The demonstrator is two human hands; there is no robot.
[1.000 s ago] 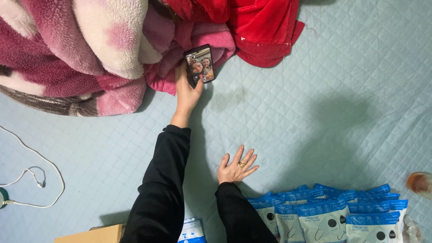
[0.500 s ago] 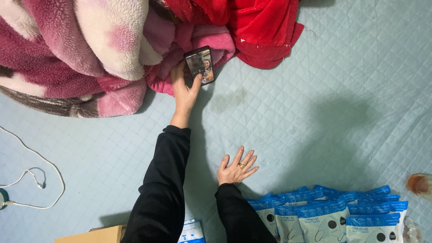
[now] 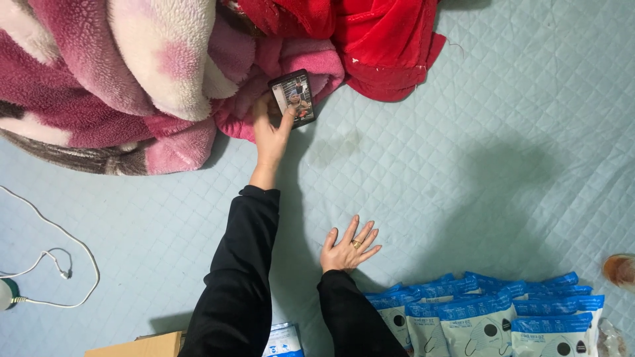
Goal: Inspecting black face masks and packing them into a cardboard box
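- As the head view looks down, the left hand (image 3: pixel 271 129) is stretched far forward to a phone (image 3: pixel 293 97), with the thumb across its lower left edge and the fingers tucked behind — a pinch on that corner, as far as I can judge.
- The phone stands tilted, its lit screen facing up. It leans on the pink blanket (image 3: pixel 119 79), just beside a red blanket (image 3: pixel 377 39).
- By my reading, the step in hand is steadying or setting the phone against the blanket. The grip is only at one corner and the blanket is soft, so the phone could slide.
- The right hand (image 3: pixel 347 246) lies flat on the quilted mat (image 3: pixel 463 165) with its fingers spread, holding nothing. It has a ring (image 3: pixel 357 244) on one finger and sits well apart from the phone.
- Just beside the right hand, toward the lower right, blue packets (image 3: pixel 489 317) lie in overlapping rows. Their clear fronts show something white with a dark round spot inside, and they look sealed.
- One more packet (image 3: pixel 284 340) peeks out between the sleeves.
- A cardboard box (image 3: pixel 135 346) shows only at the bottom edge — its contents are hidden.
- A white cable (image 3: pixel 59 264) loops on the mat at the far left.
- An orange thing (image 3: pixel 620 270) sits at the right edge, cut off, and I cannot tell what it is.
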